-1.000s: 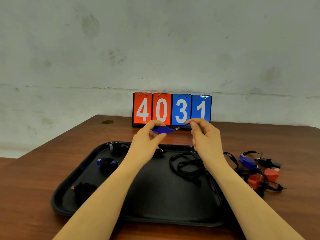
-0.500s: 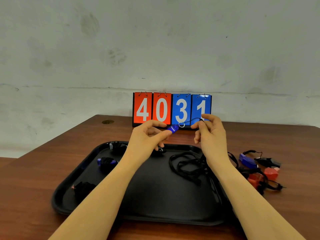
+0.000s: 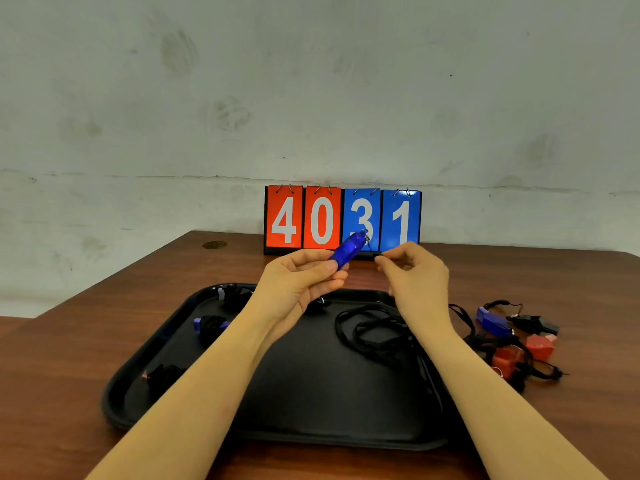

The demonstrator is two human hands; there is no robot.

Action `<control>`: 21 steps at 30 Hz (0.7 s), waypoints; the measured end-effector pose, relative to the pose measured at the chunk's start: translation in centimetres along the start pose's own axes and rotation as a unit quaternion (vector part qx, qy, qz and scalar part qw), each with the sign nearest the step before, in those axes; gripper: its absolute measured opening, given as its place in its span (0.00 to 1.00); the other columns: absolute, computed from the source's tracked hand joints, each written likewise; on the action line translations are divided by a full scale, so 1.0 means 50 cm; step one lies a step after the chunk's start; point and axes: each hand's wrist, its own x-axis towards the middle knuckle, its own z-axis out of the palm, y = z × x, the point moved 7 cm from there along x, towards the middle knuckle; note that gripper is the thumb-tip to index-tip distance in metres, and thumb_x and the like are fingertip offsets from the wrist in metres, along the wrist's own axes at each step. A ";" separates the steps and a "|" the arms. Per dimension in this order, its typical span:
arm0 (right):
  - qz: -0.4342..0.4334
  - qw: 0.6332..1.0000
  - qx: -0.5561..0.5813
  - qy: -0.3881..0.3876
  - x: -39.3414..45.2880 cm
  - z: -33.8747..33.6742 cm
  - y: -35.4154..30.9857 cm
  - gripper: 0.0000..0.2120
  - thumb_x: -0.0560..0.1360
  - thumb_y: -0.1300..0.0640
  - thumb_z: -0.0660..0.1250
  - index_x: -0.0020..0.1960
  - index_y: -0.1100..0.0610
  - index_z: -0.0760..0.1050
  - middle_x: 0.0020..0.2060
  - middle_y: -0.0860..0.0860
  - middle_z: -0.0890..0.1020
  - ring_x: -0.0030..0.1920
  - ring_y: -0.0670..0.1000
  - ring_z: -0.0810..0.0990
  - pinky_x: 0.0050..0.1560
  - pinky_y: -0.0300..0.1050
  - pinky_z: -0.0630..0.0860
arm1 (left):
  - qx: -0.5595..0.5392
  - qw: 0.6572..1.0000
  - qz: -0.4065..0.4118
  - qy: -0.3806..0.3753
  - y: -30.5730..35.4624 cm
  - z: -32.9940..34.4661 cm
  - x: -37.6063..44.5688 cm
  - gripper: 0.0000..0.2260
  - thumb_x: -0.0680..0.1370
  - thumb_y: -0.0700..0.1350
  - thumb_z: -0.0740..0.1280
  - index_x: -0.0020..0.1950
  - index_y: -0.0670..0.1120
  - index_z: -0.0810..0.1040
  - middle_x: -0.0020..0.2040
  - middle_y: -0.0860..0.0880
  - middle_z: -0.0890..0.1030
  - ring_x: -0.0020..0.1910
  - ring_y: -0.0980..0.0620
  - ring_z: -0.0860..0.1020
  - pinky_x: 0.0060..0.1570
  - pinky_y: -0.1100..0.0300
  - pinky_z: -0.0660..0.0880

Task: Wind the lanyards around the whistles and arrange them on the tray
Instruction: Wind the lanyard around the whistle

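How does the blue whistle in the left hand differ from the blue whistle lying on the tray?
The held whistle is bare; the tray whistle is wrapped in black lanyard. The left hand holds the first tilted above the tray; the second lies flat on it. Both are blue.

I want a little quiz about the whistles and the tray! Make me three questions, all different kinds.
1. True or false: the left hand holds a red whistle.
2. Which number shows on the scoreboard? A) 1304 B) 4031 C) 3140
3. Fill in: the loose black lanyard lies on the ____.

Key:
1. False. The left hand holds the blue whistle, tilted up toward the scoreboard; the right hand is beside it with pinched fingers.
2. B.
3. Tray. Wound whistles, such as the wound blue one, sit along its left side, and the unwound pile waits on the table to its right.
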 end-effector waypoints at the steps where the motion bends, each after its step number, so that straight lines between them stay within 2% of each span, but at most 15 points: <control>1: -0.023 0.999 -0.042 -0.019 -0.004 0.011 -0.006 0.03 0.72 0.57 0.70 0.40 0.54 0.78 0.35 0.46 0.80 0.34 0.42 0.76 0.40 0.35 0.72 | -0.017 1.000 -0.005 0.008 -0.001 -0.002 0.001 0.09 0.71 0.31 0.66 0.49 0.40 0.78 0.42 0.43 0.84 0.38 0.50 0.83 0.36 0.63 0.80; 3: -0.080 0.989 -0.106 -0.066 -0.016 0.036 -0.021 0.01 0.72 0.56 0.70 0.43 0.52 0.79 0.38 0.44 0.81 0.41 0.43 0.79 0.47 0.41 0.76 | -0.035 0.999 -0.002 0.025 0.000 -0.009 0.004 0.07 0.71 0.32 0.66 0.47 0.39 0.79 0.41 0.43 0.84 0.37 0.51 0.83 0.34 0.64 0.79; 5: -0.142 0.972 -0.144 -0.117 -0.032 0.062 -0.040 0.04 0.72 0.57 0.69 0.47 0.53 0.81 0.42 0.45 0.83 0.44 0.44 0.80 0.49 0.45 0.78 | -0.028 0.999 0.008 0.035 0.002 -0.016 0.004 0.06 0.72 0.33 0.66 0.46 0.39 0.79 0.38 0.44 0.84 0.35 0.52 0.83 0.33 0.65 0.79; 7: -0.170 0.958 -0.156 -0.172 -0.047 0.083 -0.055 0.08 0.73 0.58 0.68 0.52 0.53 0.81 0.45 0.45 0.83 0.46 0.43 0.79 0.51 0.43 0.77 | -0.006 0.999 0.017 0.044 0.003 -0.021 0.005 0.05 0.72 0.34 0.67 0.45 0.40 0.79 0.36 0.45 0.83 0.33 0.54 0.82 0.32 0.66 0.78; 10: -0.166 0.954 -0.114 -0.220 -0.061 0.096 -0.066 0.10 0.74 0.60 0.67 0.54 0.53 0.80 0.49 0.45 0.83 0.50 0.40 0.78 0.54 0.33 0.73 | 0.071 0.995 0.034 0.065 0.004 -0.032 0.005 0.05 0.72 0.37 0.69 0.47 0.40 0.80 0.32 0.48 0.81 0.28 0.58 0.77 0.27 0.68 0.72; 12: -0.158 0.956 -0.090 -0.229 -0.065 0.098 -0.071 0.11 0.74 0.61 0.67 0.55 0.53 0.80 0.49 0.45 0.82 0.51 0.39 0.77 0.53 0.28 0.71 | 0.156 0.983 0.048 0.089 0.008 -0.039 0.005 0.06 0.72 0.39 0.70 0.47 0.41 0.81 0.31 0.51 0.80 0.27 0.59 0.75 0.26 0.69 0.71; 15: -0.169 0.955 -0.100 -0.221 -0.065 0.093 -0.071 0.10 0.74 0.60 0.67 0.55 0.53 0.79 0.49 0.45 0.81 0.51 0.40 0.77 0.54 0.30 0.71 | 0.257 0.957 0.080 0.107 0.016 -0.038 0.002 0.05 0.72 0.40 0.71 0.47 0.43 0.82 0.34 0.52 0.81 0.29 0.62 0.77 0.30 0.72 0.72; 19: -0.276 0.929 -0.166 -0.183 -0.067 0.085 -0.081 0.07 0.74 0.58 0.67 0.51 0.54 0.80 0.45 0.47 0.81 0.49 0.43 0.74 0.48 0.30 0.69 | 0.326 0.935 0.108 0.089 0.021 -0.028 0.002 0.05 0.73 0.39 0.70 0.47 0.43 0.82 0.39 0.49 0.82 0.31 0.62 0.78 0.30 0.73 0.72; 21: -0.322 0.916 -0.186 -0.151 -0.068 0.081 -0.090 0.09 0.74 0.55 0.63 0.49 0.55 0.80 0.44 0.48 0.81 0.48 0.43 0.71 0.47 0.31 0.68 | 0.341 0.931 0.106 0.083 0.018 -0.028 0.003 0.04 0.73 0.39 0.69 0.47 0.44 0.82 0.39 0.48 0.83 0.33 0.60 0.79 0.31 0.71 0.73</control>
